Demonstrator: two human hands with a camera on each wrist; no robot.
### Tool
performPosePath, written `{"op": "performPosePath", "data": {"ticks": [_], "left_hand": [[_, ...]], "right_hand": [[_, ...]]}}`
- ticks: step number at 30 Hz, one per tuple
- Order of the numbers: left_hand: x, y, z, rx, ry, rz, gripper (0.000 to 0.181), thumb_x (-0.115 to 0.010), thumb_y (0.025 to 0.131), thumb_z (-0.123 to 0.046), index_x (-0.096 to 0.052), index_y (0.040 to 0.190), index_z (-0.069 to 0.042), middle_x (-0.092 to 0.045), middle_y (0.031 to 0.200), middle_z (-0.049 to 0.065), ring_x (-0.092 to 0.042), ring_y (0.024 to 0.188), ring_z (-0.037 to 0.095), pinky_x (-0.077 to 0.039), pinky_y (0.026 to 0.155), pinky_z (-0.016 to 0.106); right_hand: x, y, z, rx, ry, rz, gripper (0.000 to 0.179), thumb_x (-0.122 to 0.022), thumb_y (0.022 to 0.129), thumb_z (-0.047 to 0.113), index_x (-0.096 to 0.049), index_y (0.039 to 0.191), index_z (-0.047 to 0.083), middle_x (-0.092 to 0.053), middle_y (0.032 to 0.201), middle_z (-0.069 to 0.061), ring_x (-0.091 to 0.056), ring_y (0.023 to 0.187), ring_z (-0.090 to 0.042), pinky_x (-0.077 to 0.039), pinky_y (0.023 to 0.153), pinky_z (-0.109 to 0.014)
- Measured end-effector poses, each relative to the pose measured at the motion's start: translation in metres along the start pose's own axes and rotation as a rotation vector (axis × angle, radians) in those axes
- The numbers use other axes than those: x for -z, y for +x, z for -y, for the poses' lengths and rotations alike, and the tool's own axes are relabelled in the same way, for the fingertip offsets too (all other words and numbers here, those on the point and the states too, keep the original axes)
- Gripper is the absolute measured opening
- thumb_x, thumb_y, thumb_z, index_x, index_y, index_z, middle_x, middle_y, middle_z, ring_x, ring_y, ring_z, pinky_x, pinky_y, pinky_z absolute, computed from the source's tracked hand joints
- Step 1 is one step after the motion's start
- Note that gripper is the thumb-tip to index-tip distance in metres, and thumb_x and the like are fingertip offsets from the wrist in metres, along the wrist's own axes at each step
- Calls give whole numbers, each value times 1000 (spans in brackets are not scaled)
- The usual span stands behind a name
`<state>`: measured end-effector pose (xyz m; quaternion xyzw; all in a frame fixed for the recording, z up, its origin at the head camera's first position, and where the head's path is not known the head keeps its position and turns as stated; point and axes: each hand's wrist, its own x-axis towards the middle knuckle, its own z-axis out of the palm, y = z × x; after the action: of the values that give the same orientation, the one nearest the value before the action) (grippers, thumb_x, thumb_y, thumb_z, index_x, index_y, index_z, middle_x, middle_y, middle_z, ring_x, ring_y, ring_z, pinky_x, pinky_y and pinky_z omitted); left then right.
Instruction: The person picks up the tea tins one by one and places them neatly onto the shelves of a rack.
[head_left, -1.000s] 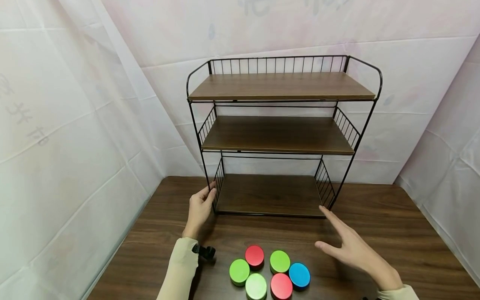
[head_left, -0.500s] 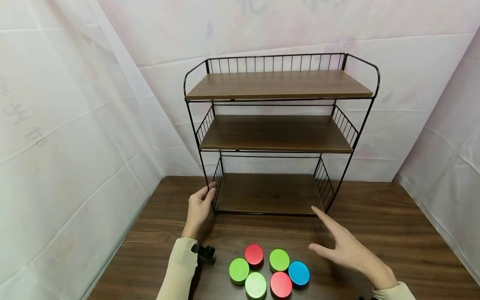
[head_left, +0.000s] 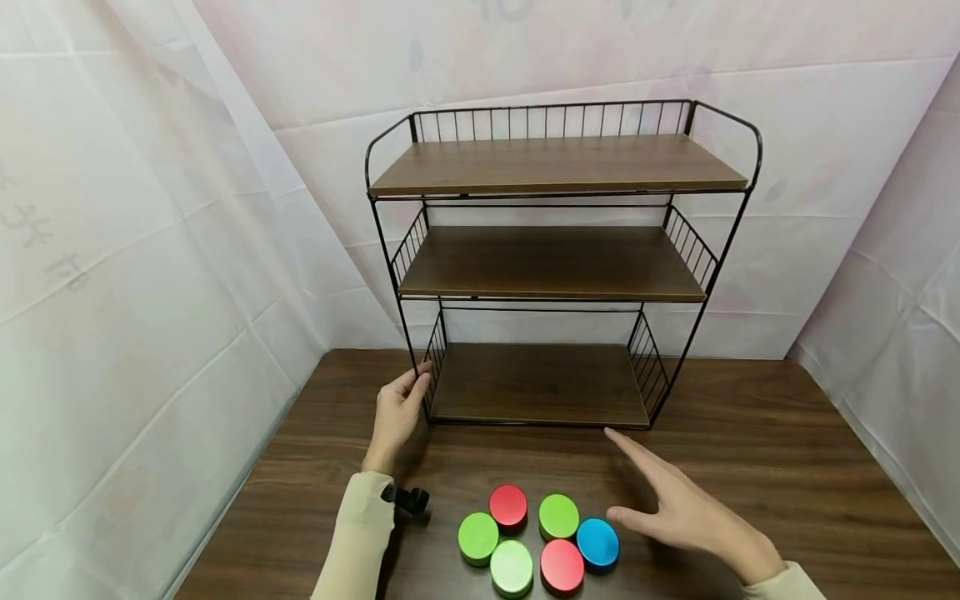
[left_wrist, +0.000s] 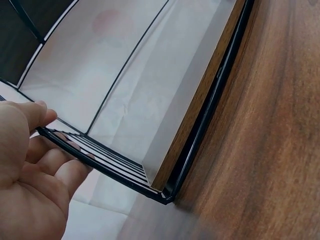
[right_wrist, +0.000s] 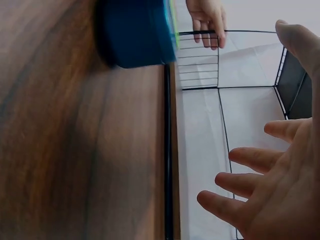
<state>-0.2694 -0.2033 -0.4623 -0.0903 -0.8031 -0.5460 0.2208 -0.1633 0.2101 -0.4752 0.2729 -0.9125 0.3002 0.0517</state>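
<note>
A black wire-framed storage rack [head_left: 551, 262] with three brown wood shelves stands at the back of the table. My left hand [head_left: 396, 412] grips its left front post low down; the left wrist view shows thumb and fingers around the black bar [left_wrist: 70, 150]. In front of the rack sit several short round pieces: a blue one [head_left: 598, 542], two red ones [head_left: 508, 505] and three green ones [head_left: 558, 515]. My right hand [head_left: 678, 510] hovers just right of the blue piece, fingers spread, thumb toward it, holding nothing. From the right wrist, that blue piece [right_wrist: 137, 35] looks like a stubby cylinder.
The brown wood table [head_left: 787, 450] extends under everything. White cloth [head_left: 165, 250] hangs at the back and both sides. A small black item [head_left: 408, 500] is strapped at the left wrist.
My right hand has moved left and toward the blue piece, away from the rack's lower right corner. The left hand has kept its grip on the post; the round pieces have stayed put.
</note>
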Motion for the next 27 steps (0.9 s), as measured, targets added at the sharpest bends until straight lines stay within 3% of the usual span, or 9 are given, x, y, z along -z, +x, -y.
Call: {"op": "performPosePath", "data": {"ticks": [8,11,15,17,20,23,25,27], "left_hand": [[2,0,3,-4,20,0,29,-59,105,-9,-70,129,1,-66,81,27,-42,62,5,-37,63,22],[1,-1,4,-9,18,0,28,-59,105,-8,-71,129,1,-51,61,18,-30,50,1,-31,53,22],[0,-1,4,-18,7,6,28,-58,105,-6,-70,129,1,-33,54,0,-18,43,-2,-24,46,23],[-1,0,4,-22,7,9,28,-58,105,-7,-70,129,0,-34,55,0,-19,44,-2,-24,48,23],[-2,0,4,-24,15,12,28,-59,105,-7,-70,130,0,-46,59,10,-25,49,-2,-29,54,22],[-2,0,4,-14,24,13,28,-58,105,-8,-70,130,-1,-48,63,17,-26,50,-1,-30,56,23],[-1,0,4,-8,28,15,29,-58,106,-9,-70,131,-1,-51,65,17,-28,53,0,-31,57,24],[-1,0,3,-4,26,19,29,-58,106,-9,-69,131,-1,-44,62,13,-26,52,2,-30,57,24]], "right_hand": [[-11,-4,0,25,48,17,94,-81,90,39,-24,165,31,-40,164,-1,-44,146,-20,-49,107,-48],[-16,-10,0,7,55,40,91,-79,91,44,-26,164,31,-41,163,1,-44,146,-16,-49,107,-43],[-22,-18,1,-21,74,61,88,-78,91,46,-29,163,31,-43,162,3,-45,145,-13,-50,106,-40],[-23,-20,2,-41,98,83,86,-77,92,47,-31,163,30,-45,161,1,-47,143,-14,-50,105,-39],[-25,-22,4,-72,126,137,84,-74,93,50,-34,162,26,-47,159,-2,-50,141,-19,-51,104,-40],[-27,-23,7,-106,144,188,84,-71,94,54,-34,162,22,-47,159,-4,-51,139,-25,-51,105,-40],[-28,-24,9,-124,162,213,85,-71,94,55,-34,162,20,-47,158,-4,-51,139,-27,-51,105,-40],[-30,-25,11,-126,177,227,86,-71,94,56,-33,162,19,-47,158,-4,-51,139,-26,-50,105,-38]]}}
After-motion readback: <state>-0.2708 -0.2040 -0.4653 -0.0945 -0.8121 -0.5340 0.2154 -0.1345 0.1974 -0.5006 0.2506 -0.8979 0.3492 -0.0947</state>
